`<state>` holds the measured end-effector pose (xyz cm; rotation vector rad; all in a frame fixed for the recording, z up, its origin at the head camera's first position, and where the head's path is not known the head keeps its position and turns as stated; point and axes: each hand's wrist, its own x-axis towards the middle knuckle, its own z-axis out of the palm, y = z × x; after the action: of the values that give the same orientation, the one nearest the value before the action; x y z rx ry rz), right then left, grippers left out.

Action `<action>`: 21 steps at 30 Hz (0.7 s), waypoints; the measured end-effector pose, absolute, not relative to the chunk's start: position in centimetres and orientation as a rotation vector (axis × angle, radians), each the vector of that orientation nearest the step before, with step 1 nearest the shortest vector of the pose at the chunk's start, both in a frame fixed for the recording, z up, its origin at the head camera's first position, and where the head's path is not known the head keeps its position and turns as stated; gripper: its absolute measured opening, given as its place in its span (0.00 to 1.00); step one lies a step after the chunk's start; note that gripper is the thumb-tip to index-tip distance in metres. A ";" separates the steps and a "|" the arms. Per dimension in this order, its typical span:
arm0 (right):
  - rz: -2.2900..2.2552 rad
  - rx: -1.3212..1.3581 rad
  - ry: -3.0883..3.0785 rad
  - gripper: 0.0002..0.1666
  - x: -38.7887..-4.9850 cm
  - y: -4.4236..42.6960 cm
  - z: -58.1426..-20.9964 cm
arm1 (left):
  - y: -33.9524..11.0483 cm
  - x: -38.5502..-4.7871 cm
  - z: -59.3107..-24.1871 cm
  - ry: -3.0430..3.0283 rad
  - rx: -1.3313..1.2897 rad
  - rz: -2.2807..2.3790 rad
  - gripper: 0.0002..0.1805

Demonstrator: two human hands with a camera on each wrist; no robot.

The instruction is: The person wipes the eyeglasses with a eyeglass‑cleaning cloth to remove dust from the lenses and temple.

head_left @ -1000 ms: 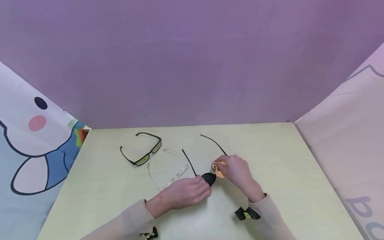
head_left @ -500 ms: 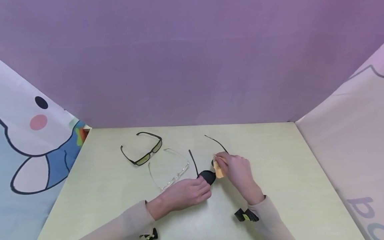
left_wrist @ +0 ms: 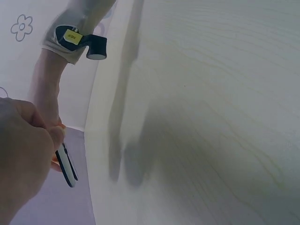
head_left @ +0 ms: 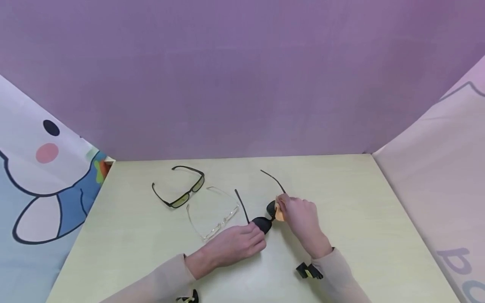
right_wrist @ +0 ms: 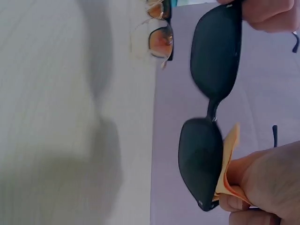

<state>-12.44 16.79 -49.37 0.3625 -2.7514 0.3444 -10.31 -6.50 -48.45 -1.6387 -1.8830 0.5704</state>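
A pair of dark sunglasses (right_wrist: 216,51) is held above the table between both hands, its temples unfolded and pointing away. My left hand (head_left: 235,246) pinches the outer edge of the left lens. At the other lens, my right hand (head_left: 303,221) grips an orange cloth (right_wrist: 227,166) that lies against the back of that lens near its outer corner. In the left wrist view, the left hand (left_wrist: 23,154) hides most of the sunglasses. The right wrist view shows the front of both lenses and the bridge.
Black-framed glasses (head_left: 182,200) with greenish lenses lie unfolded at the back left of the table (head_left: 360,210). Clear-framed glasses (head_left: 223,223) lie close beside my left hand. A purple backdrop (head_left: 242,84) rises behind the table, with printed cloth panels on both sides.
The right hand and orange cloth have shifted slightly right along the lens, uncovering more of its dark front. The sunglasses have swayed slightly; the left hand keeps its hold.
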 end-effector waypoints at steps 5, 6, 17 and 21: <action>0.601 0.371 -2.876 0.08 -12.0 16.3 -48.9 | -6.6 -10.4 -48.6 -1.897 -1.638 0.566 0.14; 0.614 0.370 -2.885 0.08 -12.0 16.3 -48.9 | -6.6 -10.4 -48.6 -1.899 -1.637 0.567 0.15; 0.461 0.333 -2.825 0.07 -12.4 17.0 -49.1 | -6.6 -10.3 -48.4 -1.893 -1.620 0.564 0.08; 0.719 0.367 -2.899 0.08 -12.1 17.2 -48.5 | -6.6 -10.2 -48.4 -1.896 -1.617 0.540 0.09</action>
<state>-12.12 17.19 -48.54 0.3667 -2.8991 0.7191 -10.16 -6.62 -48.39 -1.6174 -1.8961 0.5398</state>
